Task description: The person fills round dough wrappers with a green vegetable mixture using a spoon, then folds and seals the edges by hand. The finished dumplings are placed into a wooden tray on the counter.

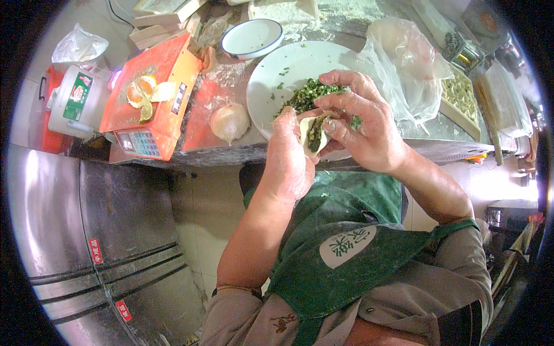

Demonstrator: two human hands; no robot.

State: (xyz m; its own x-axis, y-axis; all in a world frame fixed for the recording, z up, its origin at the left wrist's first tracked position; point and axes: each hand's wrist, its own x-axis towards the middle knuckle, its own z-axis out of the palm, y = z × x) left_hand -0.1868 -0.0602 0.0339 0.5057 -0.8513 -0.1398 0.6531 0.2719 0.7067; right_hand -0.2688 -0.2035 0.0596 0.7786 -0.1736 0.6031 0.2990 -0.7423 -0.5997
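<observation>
A dumpling wrapper [306, 129] with dark green filling showing in its fold lies between my two hands. My left hand [288, 151] cups it from the left, thumb upright along the edge. The thumb and fingers of my right hand [368, 121] pinch its right side. Behind and below the hands is a large white plate [268, 82] holding a heap of chopped green filling [309, 93]. Left of the plate sits a pale round dough piece or stack of wrappers [230, 123]; which of these cannot be told.
An orange scale [151, 99] with peeled citrus [142, 90] stands left. A blue-rimmed enamel dish [252, 38] is behind the plate. Rightward are a clear plastic bag [402, 69] and a tray of dumplings [461, 95]. The counter's front edge runs just below the hands.
</observation>
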